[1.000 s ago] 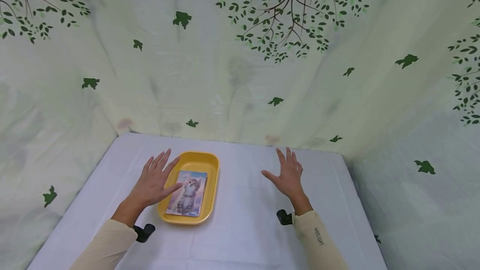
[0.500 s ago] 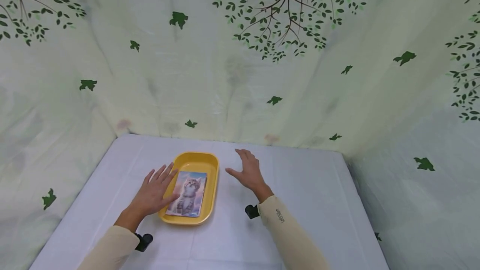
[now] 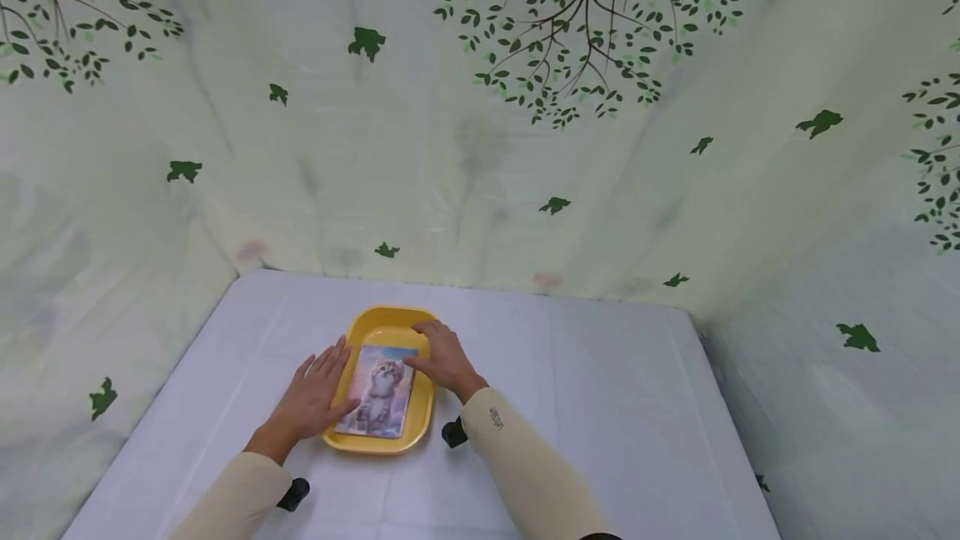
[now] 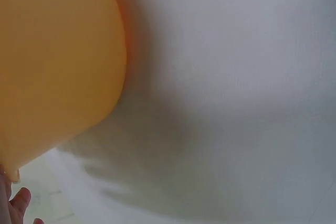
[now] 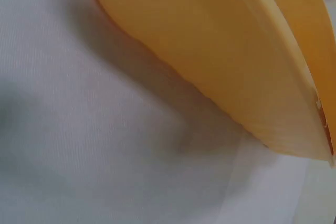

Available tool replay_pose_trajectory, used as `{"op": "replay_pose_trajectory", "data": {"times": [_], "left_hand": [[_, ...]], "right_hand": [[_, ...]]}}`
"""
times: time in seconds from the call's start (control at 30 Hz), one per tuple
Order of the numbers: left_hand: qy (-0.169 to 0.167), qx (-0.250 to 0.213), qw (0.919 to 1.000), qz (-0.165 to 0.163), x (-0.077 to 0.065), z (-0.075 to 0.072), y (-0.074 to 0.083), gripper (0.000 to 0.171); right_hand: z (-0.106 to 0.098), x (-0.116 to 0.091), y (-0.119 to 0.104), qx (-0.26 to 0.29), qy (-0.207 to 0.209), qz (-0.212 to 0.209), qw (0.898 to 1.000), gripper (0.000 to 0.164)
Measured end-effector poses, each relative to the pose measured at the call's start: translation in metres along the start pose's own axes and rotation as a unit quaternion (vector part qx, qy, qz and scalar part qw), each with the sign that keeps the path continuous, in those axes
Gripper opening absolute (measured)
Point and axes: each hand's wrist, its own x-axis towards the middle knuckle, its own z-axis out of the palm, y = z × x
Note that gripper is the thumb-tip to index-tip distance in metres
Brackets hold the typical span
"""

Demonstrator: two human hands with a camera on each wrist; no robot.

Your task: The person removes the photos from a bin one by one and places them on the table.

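Observation:
A yellow tray (image 3: 390,319) lies on the table, and in it rests a thin rectangular item with a kitten picture (image 3: 381,394); its kind does not show. My left hand (image 3: 309,397) is at the tray's left side, fingers straight along the rim and thumb over the picture's lower left. At the opposite rim, my right hand (image 3: 447,363) reaches over, with its thumb near the picture's upper right corner and fingers slightly bent. The left wrist view has the tray's outer wall (image 4: 58,61) with a few fingertips (image 4: 20,200) beyond it. In the right wrist view the tray's wall (image 5: 210,66) fills the upper part.
A white cloth covers the table (image 3: 585,407). Behind it and at both sides hang pale sheets (image 3: 480,165) printed with leaves and branches. Each sleeve has a small black wrist camera, one left (image 3: 294,494) and one right (image 3: 453,433).
My right hand has moved left across the table, from well right of the tray to its right rim. My left hand has shifted slightly lower. The tray and kitten picture have stayed in place.

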Motion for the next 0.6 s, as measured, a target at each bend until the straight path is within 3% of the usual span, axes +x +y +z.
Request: {"op": "replay_pose_trajectory", "data": {"times": [0.13, 0.33, 0.6], "left_hand": [[-0.004, -0.004, 1.0000, 0.007, -0.002, 0.003, 0.000, 0.094], [-0.010, -0.001, 1.0000, 0.002, -0.001, 0.006, -0.001, 0.094], [-0.013, -0.003, 0.9999, 0.002, -0.001, 0.011, -0.006, 0.088]], "right_hand": [[0.012, 0.006, -0.009, 0.021, -0.017, 0.027, 0.999, 0.056], [0.020, 0.011, -0.021, 0.033, -0.034, 0.022, 0.999, 0.055], [0.023, 0.023, -0.027, -0.020, -0.070, 0.052, 0.996, 0.052]]}}
